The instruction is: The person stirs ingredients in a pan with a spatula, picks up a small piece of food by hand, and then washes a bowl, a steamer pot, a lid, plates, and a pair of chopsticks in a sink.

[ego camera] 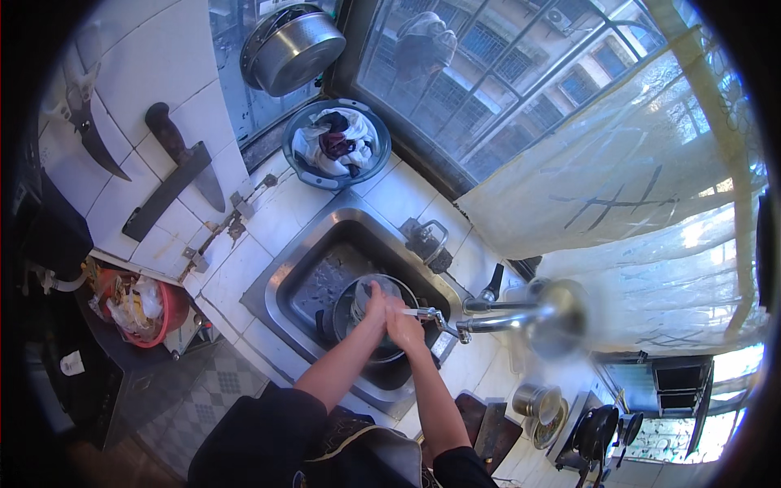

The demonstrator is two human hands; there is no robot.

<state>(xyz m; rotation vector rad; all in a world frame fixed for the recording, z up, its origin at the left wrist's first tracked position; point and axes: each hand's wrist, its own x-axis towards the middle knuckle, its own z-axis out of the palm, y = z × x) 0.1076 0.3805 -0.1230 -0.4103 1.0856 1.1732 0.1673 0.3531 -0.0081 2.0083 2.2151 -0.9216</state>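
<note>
In the stainless steel sink [287, 268], my left hand [376, 302] grips a round, see-through vessel [361, 297], with the thumb along its upper side. My right hand [405, 328] is close against the left, under the tap spout [434, 315]. Water runs from the spout onto the hands. The right fingers are mostly hidden, so whether they also hold the vessel is unclear. Below both hands, a round pot or bowl [410, 291] sits in the sink, with a dark piece [326, 323] at its left side.
A basin of cloths [291, 165] stands behind the sink. Right of the sink are a soap holder [430, 244], the tap lever [493, 282] and a cleaver [490, 430] on a dark board [467, 409]. Knives [183, 152] hang on the left wall above a red waste basin [174, 314].
</note>
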